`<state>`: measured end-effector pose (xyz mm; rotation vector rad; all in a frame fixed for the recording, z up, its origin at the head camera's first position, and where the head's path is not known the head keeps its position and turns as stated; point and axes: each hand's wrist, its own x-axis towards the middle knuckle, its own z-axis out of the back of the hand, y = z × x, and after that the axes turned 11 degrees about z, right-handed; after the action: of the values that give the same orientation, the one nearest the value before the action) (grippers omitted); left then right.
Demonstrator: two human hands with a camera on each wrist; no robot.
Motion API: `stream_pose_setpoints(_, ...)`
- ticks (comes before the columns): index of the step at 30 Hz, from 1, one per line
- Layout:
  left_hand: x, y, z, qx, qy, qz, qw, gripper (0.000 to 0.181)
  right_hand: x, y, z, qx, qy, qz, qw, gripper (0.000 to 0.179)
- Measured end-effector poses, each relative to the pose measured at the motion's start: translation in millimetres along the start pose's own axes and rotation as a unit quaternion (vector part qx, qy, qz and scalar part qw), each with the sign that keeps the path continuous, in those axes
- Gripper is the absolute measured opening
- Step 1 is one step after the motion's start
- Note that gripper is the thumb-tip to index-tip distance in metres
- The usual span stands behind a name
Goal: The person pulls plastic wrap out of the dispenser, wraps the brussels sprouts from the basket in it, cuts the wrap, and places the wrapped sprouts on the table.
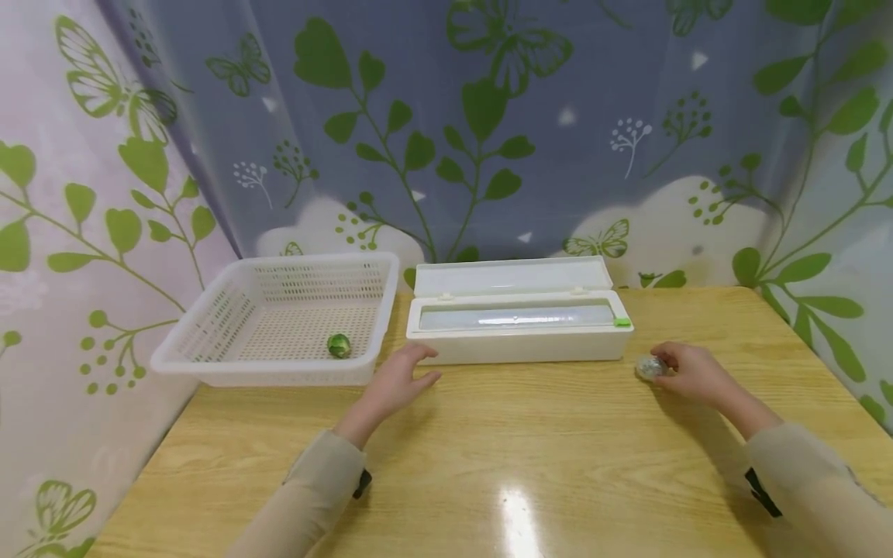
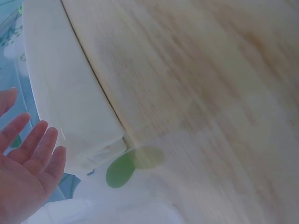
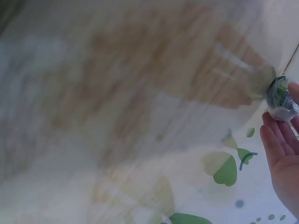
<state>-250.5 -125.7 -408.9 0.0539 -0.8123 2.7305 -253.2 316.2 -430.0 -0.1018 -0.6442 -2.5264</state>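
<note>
My right hand (image 1: 701, 375) pinches a film-wrapped Brussels sprout (image 1: 651, 367) at the table's right side, just right of the cling film dispenser (image 1: 519, 349). In the right wrist view green shows through the crinkled clear film of the wrapped sprout (image 3: 280, 98), between thumb and fingers. My left hand (image 1: 399, 380) is held by the dispenser's front left corner, its fingers spread and grasping nothing. The dispenser's lid (image 1: 512, 277) is raised, and a roll of film (image 1: 516, 317) shows inside. A green Brussels sprout (image 1: 339, 346) lies in the white basket (image 1: 268, 377) at the left.
The wooden table (image 1: 488, 442) carries the basket at back left and the dispenser at back centre. A small bright green tab (image 1: 622, 322) sits at the dispenser's right end. Patterned curtains (image 1: 391, 101) hang behind and at both sides.
</note>
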Motion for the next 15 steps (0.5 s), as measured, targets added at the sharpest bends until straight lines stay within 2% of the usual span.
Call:
stream_pose_setpoints(10, 0.6, -1.2, -0.2, 0.002, 0.000, -0.002, 1.0000, 0.033, -1.0, 4.5, 3.8, 0.003, 0.003, -0.008, 1.0000, 0.046)
stream_pose_setpoints(15, 3.0, -2.9, -0.2, -0.002, -0.007, 0.001, 1.0000, 0.033, 0.3, 10.3, 7.3, -0.017, -0.027, 0.000, 0.9995, 0.045)
